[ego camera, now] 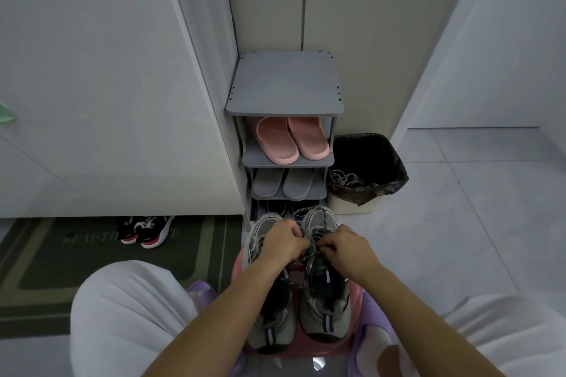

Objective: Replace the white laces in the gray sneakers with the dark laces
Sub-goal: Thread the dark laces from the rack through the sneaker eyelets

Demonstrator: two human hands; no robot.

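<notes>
Both hands meet over the right sneaker, fingers curled. The left hand and right hand each pinch a strand of the dark lace near the top eyelets. The left sneaker lies under the left wrist, touching its pair, both on a pink stool; it seems laced dark too. Beyond the right hand, white laces hang over the rim of a bin. The step looks like tying off the second shoe. Next, the strands need crossing and an even, snug pull, with neither end slipping from the pinch.
</notes>
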